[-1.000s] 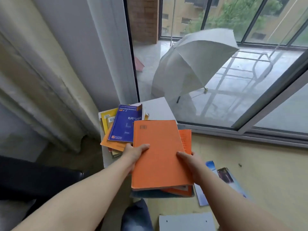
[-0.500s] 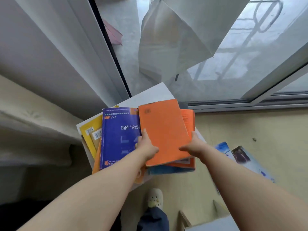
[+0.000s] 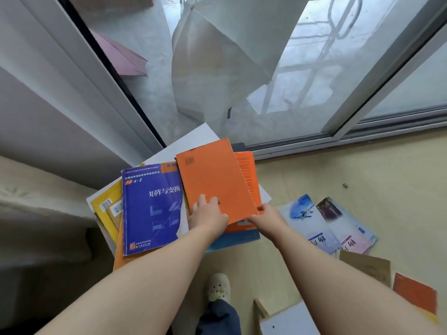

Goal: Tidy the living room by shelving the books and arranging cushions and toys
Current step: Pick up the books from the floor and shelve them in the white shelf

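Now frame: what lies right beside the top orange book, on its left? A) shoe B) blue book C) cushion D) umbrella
B: the blue book lies just left of the orange book, on the same white stand.

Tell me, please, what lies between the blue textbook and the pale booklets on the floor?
In the head view, the stack topped by the orange book, gripped by the left hand and right hand.
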`<state>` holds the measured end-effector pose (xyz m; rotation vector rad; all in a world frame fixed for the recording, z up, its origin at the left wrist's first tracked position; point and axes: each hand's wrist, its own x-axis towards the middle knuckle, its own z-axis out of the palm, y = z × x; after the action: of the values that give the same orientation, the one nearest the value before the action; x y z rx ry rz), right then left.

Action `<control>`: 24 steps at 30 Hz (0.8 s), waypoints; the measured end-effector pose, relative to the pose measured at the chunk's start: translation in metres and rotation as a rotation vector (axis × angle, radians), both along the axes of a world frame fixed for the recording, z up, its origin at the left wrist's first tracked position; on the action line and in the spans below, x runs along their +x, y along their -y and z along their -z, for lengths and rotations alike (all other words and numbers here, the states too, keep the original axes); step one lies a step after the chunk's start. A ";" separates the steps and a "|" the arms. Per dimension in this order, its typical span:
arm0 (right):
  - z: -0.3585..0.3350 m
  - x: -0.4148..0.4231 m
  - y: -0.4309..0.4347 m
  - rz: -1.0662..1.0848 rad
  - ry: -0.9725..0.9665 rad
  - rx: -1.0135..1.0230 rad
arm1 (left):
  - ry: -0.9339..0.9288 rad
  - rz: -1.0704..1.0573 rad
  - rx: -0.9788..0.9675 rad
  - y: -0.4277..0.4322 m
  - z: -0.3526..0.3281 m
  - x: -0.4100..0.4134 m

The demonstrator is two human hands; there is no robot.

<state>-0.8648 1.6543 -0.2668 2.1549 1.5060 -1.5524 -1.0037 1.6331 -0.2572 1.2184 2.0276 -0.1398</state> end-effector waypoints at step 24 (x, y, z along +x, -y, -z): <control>-0.049 0.452 0.165 0.768 -0.137 0.009 | 0.204 0.370 0.009 0.079 -0.064 0.458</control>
<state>-0.4127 1.4896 -0.2174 2.8703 0.7047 -1.9005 -0.5456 1.5539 -0.1936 1.5391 1.6171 -0.1759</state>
